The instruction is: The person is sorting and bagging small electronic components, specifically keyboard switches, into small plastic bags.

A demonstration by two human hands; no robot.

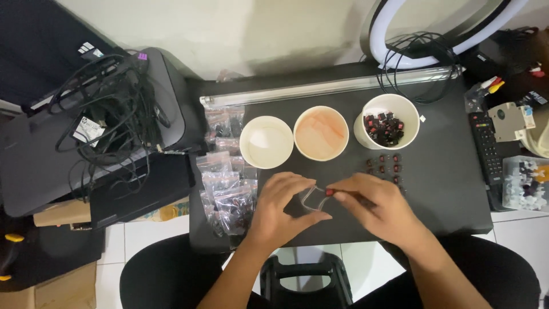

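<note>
My left hand (284,207) holds a small clear plastic bag (311,198) open at the front middle of the black table (446,194). My right hand (372,205) pinches a small red and black switch (330,193) at the bag's mouth. Several loose switches (384,164) of the same kind lie on the table just beyond my right hand. Behind them stands a white paper cup (388,122) filled with more switches.
Two empty paper cups (266,142) (321,133) stand in the middle row. Filled small bags (227,191) pile at the left. A clear tube (331,88) and ring light (440,34) lie at the back, a printer with cables (108,114) left, a remote (486,146) right.
</note>
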